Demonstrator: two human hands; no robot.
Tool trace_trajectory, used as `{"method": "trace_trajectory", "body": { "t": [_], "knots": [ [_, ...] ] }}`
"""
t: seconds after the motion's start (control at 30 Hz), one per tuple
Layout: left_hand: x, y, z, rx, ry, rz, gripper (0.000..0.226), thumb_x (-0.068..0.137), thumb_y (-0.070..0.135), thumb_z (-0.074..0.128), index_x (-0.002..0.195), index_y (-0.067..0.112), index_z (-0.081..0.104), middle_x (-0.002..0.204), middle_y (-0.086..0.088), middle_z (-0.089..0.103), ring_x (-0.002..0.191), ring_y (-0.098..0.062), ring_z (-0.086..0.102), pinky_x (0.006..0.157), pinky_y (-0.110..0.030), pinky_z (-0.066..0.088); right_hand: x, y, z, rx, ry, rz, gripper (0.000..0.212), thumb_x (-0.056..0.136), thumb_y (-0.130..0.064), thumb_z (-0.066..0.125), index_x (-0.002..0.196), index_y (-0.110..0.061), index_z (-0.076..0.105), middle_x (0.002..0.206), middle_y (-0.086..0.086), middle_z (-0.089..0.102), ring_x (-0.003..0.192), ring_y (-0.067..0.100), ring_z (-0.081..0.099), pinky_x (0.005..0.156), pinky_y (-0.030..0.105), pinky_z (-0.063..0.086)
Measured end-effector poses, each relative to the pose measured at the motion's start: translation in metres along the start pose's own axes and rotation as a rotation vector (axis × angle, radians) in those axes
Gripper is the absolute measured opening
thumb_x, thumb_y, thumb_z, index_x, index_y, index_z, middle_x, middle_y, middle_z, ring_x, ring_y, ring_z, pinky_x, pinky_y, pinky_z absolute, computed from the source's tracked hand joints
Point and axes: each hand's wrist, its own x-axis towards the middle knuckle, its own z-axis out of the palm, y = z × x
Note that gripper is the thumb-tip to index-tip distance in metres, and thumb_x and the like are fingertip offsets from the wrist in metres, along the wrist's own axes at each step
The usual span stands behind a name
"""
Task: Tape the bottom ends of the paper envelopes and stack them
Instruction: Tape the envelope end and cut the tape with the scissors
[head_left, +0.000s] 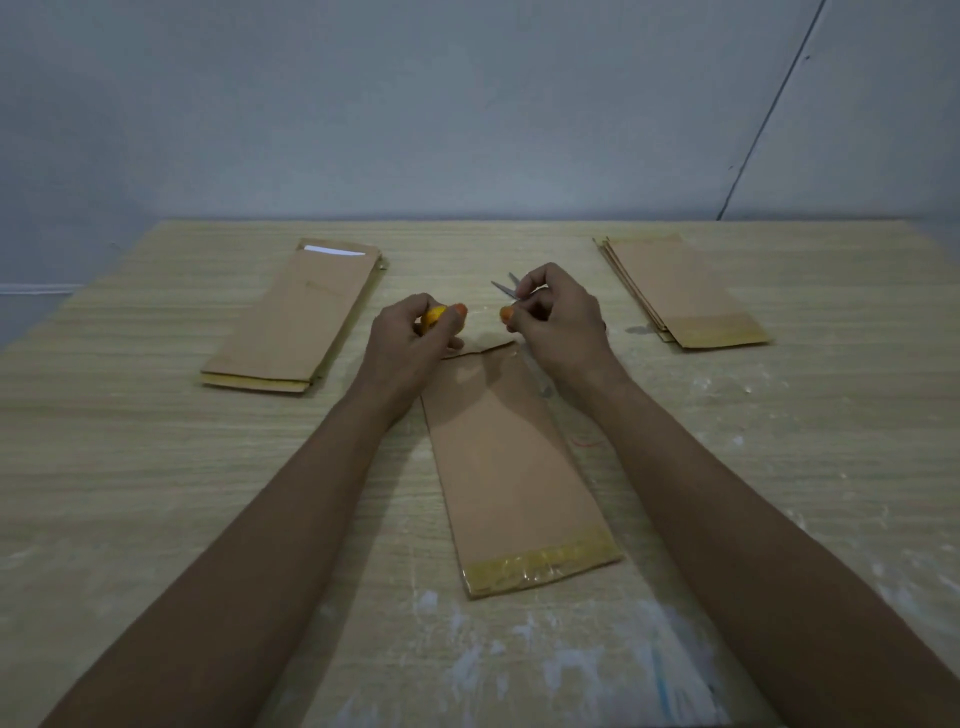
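Note:
A brown paper envelope (506, 457) lies lengthwise in the middle of the table, with a strip of yellowish clear tape (543, 564) across its near end. Above its far end, my left hand (410, 338) grips a yellow tape roll (432, 317). My right hand (558, 317) holds small scissors (506, 288), whose blades point away to the left. Both hands hover close together, a small gap between their fingertips. Whether a tape strand runs between them is too faint to tell.
A stack of envelopes (291, 322) lies at the back left, white paper showing at its far end. Another stack (680, 291) with taped near ends lies at the back right. The wooden table (156, 493) has white smears near its front edge. A wall stands behind.

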Motion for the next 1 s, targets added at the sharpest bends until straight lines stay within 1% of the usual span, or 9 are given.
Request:
{"method": "trace_trajectory", "body": {
  "t": [0.07,0.13,0.23,0.3,0.37,0.5,0.63,0.8,1.0],
  "knots": [
    [0.000,-0.001,0.000,-0.001,0.015,-0.005,0.039,0.087,0.030,0.070,0.076,-0.003,0.052,0.070,-0.009,0.055,0.073,-0.021,0.074,0.078,-0.050,0.060,0.000,-0.001,0.001,-0.025,0.003,0.000,0.019,0.082,0.002,0.068,0.092,-0.009,0.056,0.074,0.016,0.069,0.064,0.000,0.061,0.060,0.010,0.043],
    [0.001,-0.003,0.000,0.009,0.032,-0.013,0.040,0.086,0.024,0.073,0.073,-0.005,0.047,0.066,-0.007,0.052,0.071,-0.023,0.074,0.076,-0.053,0.060,0.000,-0.001,0.000,-0.037,0.007,0.010,0.020,0.082,0.002,0.067,0.091,-0.011,0.055,0.075,0.016,0.068,0.064,0.004,0.062,0.056,0.014,0.043],
    [0.001,-0.001,0.001,0.049,0.061,-0.017,0.041,0.078,0.024,0.076,0.061,0.014,0.040,0.055,0.002,0.047,0.063,-0.019,0.070,0.060,-0.035,0.052,0.001,0.005,-0.001,-0.060,-0.008,0.048,0.021,0.083,0.001,0.063,0.089,-0.015,0.051,0.078,0.017,0.069,0.064,0.017,0.065,0.050,0.028,0.045],
    [-0.002,0.002,0.003,0.158,0.088,0.011,0.045,0.078,0.020,0.078,0.059,0.017,0.037,0.055,0.001,0.038,0.049,-0.008,0.047,0.050,-0.023,0.037,0.000,0.008,-0.001,-0.082,-0.019,0.069,0.026,0.079,0.000,0.065,0.087,-0.017,0.049,0.077,0.021,0.067,0.055,0.020,0.053,0.045,0.037,0.046],
    [-0.002,0.003,0.004,0.251,0.103,0.041,0.045,0.076,0.017,0.079,0.058,0.016,0.038,0.057,0.002,0.035,0.049,-0.006,0.032,0.049,-0.020,0.029,0.000,0.009,-0.002,-0.082,-0.025,0.081,0.032,0.073,0.000,0.069,0.086,-0.019,0.048,0.073,0.019,0.066,0.051,0.019,0.049,0.047,0.039,0.047],
    [0.000,0.000,0.002,0.291,0.103,0.042,0.038,0.065,0.028,0.075,0.059,0.015,0.041,0.058,0.001,0.036,0.052,-0.008,0.030,0.050,-0.023,0.026,-0.001,0.006,-0.003,-0.091,-0.028,0.097,0.035,0.069,0.002,0.070,0.088,-0.017,0.049,0.071,0.013,0.068,0.050,0.016,0.052,0.049,0.039,0.051],
    [0.000,-0.001,0.005,0.348,0.085,0.036,0.041,0.070,0.020,0.079,0.060,0.016,0.039,0.057,0.001,0.038,0.047,-0.007,0.032,0.048,-0.023,0.027,-0.002,0.007,-0.005,-0.082,-0.040,0.057,0.033,0.070,0.004,0.068,0.091,-0.012,0.048,0.068,0.016,0.066,0.048,0.020,0.050,0.047,0.035,0.046],
    [0.001,0.000,0.007,0.388,0.072,0.023,0.041,0.072,0.021,0.077,0.061,0.016,0.039,0.058,-0.001,0.041,0.052,-0.011,0.033,0.052,-0.029,0.029,-0.002,0.008,-0.008,-0.169,-0.028,0.002,0.030,0.070,0.002,0.067,0.091,-0.012,0.051,0.065,0.009,0.067,0.053,0.014,0.055,0.056,0.031,0.049],
    [0.001,0.000,0.009,0.418,0.075,0.018,0.031,0.073,0.020,0.071,0.062,0.011,0.044,0.058,-0.002,0.041,0.053,-0.011,0.033,0.051,-0.029,0.028,-0.002,0.007,-0.008,-0.268,-0.062,-0.042,0.028,0.072,0.004,0.066,0.093,-0.009,0.052,0.069,0.007,0.068,0.061,0.009,0.058,0.056,0.016,0.042]
  ]
}}
